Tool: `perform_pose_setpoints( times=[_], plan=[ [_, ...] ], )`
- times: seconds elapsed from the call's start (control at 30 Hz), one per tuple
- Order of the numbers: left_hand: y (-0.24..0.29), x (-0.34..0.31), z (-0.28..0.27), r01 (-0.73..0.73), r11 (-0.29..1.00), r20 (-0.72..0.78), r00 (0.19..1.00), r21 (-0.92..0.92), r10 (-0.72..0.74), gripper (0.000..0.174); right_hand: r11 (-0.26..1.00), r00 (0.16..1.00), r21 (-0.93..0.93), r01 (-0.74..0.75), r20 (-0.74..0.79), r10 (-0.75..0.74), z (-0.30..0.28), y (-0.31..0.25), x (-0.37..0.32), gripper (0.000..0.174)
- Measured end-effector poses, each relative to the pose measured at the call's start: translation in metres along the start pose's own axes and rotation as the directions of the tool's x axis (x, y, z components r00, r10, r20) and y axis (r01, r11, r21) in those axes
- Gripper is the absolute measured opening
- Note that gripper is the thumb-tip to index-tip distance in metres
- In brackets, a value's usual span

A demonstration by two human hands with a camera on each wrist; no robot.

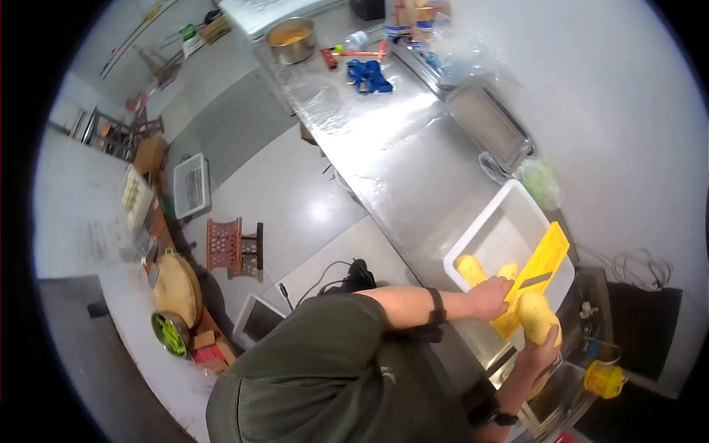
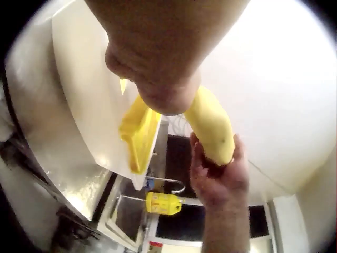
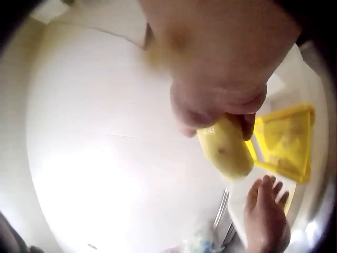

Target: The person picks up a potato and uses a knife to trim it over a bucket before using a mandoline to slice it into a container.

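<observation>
My right hand holds a large peeled potato from below, with fingers and thumb around its lower end. Beside the potato, a yellow slicer with a slanted blade slot spans the white plastic tub. My left hand is at the slicer's near edge; its fingers appear loosely bent and spread in the right wrist view. In the left wrist view the back of this hand hides its fingers. Two more yellow potatoes, one a whole potato, lie inside the tub.
The tub stands on a steel counter along the wall. Beyond it are a tray, a blue cloth and a metal pot. Near my right hand are a sink and a yellow bottle. A stool stands on the floor.
</observation>
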State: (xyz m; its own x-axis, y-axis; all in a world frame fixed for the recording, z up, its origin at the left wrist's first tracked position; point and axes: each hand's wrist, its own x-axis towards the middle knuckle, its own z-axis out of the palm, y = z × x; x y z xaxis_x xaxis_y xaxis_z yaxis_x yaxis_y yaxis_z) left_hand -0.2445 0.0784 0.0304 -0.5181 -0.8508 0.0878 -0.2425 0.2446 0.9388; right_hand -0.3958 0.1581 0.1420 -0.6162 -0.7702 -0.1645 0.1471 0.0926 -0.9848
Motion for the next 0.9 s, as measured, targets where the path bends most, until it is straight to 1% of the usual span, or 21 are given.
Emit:
perform_pose_setpoints(
  times=[0.07, 0.1, 0.13, 0.17, 0.2, 0.23, 0.27, 0.3, 0.33, 0.4, 0.43, 0.47, 0.53, 0.57, 0.6, 0.63, 0.67, 0.7, 0.73, 0.8, 0.9],
  plan=[
    [0.002, -0.005, -0.015, -0.034, 0.999, -0.049, 0.998, -0.032, 0.032, 0.06, 0.953, 0.983, 0.253, -0.166, 0.121, 0.139, 0.01, 0.008, -0.005, 0.05],
    [0.01, -0.01, -0.03, -0.065, 0.976, -0.027, 0.998, -0.207, 0.061, 0.059, 0.953, 0.98, 0.25, -0.174, 0.143, 0.141, 0.02, 0.01, -0.009, 0.05],
    [0.018, -0.016, -0.046, -0.094, 0.923, -0.009, 0.995, -0.374, 0.098, 0.058, 0.925, 0.956, 0.308, -0.222, 0.255, 0.145, 0.035, 0.014, -0.011, 0.051],
    [0.028, -0.023, -0.061, -0.096, 0.926, -0.027, 0.995, -0.364, 0.093, 0.058, 0.892, 0.921, 0.358, -0.275, 0.365, 0.138, 0.05, 0.016, -0.014, 0.053],
    [0.04, -0.031, -0.075, 0.009, 0.805, -0.061, 0.997, -0.593, -0.056, 0.056, 0.892, 0.912, 0.354, -0.283, 0.387, 0.136, 0.068, 0.017, -0.018, 0.053],
    [0.045, -0.04, -0.083, 0.084, 0.613, -0.055, 0.977, -0.786, -0.204, 0.054, 0.868, 0.879, 0.363, -0.34, 0.45, 0.156, 0.087, 0.019, -0.025, 0.053],
    [0.044, -0.046, -0.086, 0.074, 0.621, -0.073, 0.975, -0.781, -0.208, 0.054, 0.84, 0.843, 0.371, -0.395, 0.51, 0.171, 0.103, 0.021, -0.031, 0.053],
    [0.04, -0.051, -0.091, 0.036, 0.573, -0.209, 0.91, -0.819, -0.357, 0.054, 0.804, 0.819, 0.352, -0.479, 0.509, 0.265, 0.118, 0.031, -0.035, 0.052],
    [0.036, -0.059, -0.099, -0.012, 0.528, -0.32, 0.807, -0.849, -0.496, 0.054, 0.759, 0.788, 0.335, -0.558, 0.501, 0.358, 0.135, 0.042, -0.041, 0.053],
    [0.009, -0.083, -0.123, -0.153, 0.39, -0.345, 0.801, -0.908, -0.489, 0.051, 0.695, 0.672, 0.278, -0.663, 0.63, 0.389, 0.172, 0.055, -0.065, 0.053],
    [0.007, -0.096, -0.142, -0.22, 0.208, -0.299, 0.795, -0.953, -0.528, 0.051, 0.693, 0.618, 0.234, -0.682, 0.692, 0.373, 0.189, 0.064, -0.076, 0.053],
    [0.005, -0.109, -0.159, -0.279, 0.124, -0.3, 0.784, -0.952, -0.543, 0.052, 0.697, 0.56, 0.185, -0.693, 0.747, 0.358, 0.205, 0.07, -0.088, 0.053],
    [-0.004, -0.133, -0.196, -0.367, 0.171, -0.401, 0.768, -0.914, -0.499, 0.051, 0.733, 0.505, 0.112, -0.671, 0.793, 0.341, 0.245, 0.064, -0.119, 0.055],
    [-0.008, -0.146, -0.218, -0.368, 0.211, -0.423, 0.748, -0.905, -0.511, 0.052, 0.765, 0.463, 0.055, -0.641, 0.823, 0.329, 0.264, 0.064, -0.129, 0.052],
    [-0.02, -0.159, -0.241, -0.376, 0.212, -0.431, 0.754, -0.902, -0.496, 0.052, 0.795, 0.423, 0.007, -0.606, 0.85, 0.314, 0.285, 0.065, -0.14, 0.049],
    [-0.032, -0.174, -0.259, -0.415, 0.173, -0.441, 0.735, -0.893, -0.515, 0.052, 0.802, 0.428, 0.008, -0.597, 0.849, 0.31, 0.303, 0.072, -0.147, 0.049],
    [-0.042, -0.191, -0.274, -0.454, 0.131, -0.448, 0.714, -0.881, -0.538, 0.051, 0.822, 0.366, -0.115, -0.558, 0.854, 0.368, 0.319, 0.083, -0.15, 0.043],
    [-0.047, -0.208, -0.293, -0.485, 0.202, -0.511, 0.674, -0.851, -0.533, 0.053, 0.83, 0.305, -0.232, -0.507, 0.852, 0.425, 0.339, 0.093, -0.15, 0.037],
    [-0.054, -0.228, -0.315, -0.461, 0.237, -0.513, 0.688, -0.855, -0.513, 0.054, 0.835, 0.306, -0.23, -0.499, 0.855, 0.418, 0.361, 0.096, -0.151, 0.037],
    [-0.054, -0.263, -0.35, -0.476, 0.256, -0.525, 0.609, -0.842, -0.595, 0.056, 0.852, 0.354, -0.47, -0.23, 0.775, 0.523, 0.405, 0.103, -0.149, 0.031],
    [-0.072, -0.303, -0.393, -0.587, 0.169, -0.567, 0.603, -0.792, -0.561, 0.061, 0.89, 0.411, -0.455, -0.022, 0.808, 0.423, 0.474, 0.124, -0.122, 0.029]
  ],
)
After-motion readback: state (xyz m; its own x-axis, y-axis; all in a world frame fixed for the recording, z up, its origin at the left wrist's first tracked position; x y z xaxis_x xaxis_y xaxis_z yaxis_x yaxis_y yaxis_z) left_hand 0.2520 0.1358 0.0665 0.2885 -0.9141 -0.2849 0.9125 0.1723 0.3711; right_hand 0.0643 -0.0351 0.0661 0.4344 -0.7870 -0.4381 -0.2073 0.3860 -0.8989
